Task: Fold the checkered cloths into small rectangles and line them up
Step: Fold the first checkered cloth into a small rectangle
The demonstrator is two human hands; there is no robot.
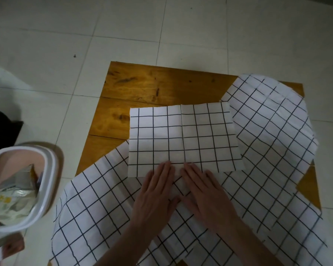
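Observation:
A folded white cloth with a black grid (183,135) lies flat as a rectangle in the middle of the wooden table (142,87). Its near edge is under my fingertips. My left hand (158,191) and my right hand (206,191) lie flat side by side, palms down, fingers together and pressing on that near edge. Under and around the folded piece, larger unfolded checkered cloths spread out: one (96,208) hangs off the near left side, another (273,131) drapes over the right side of the table.
A white plastic bin (46,181) with crumpled wrappers inside stands on the tiled floor to the left of the table. A dark object (0,129) sits at the far left edge. Pale floor tiles surround the table.

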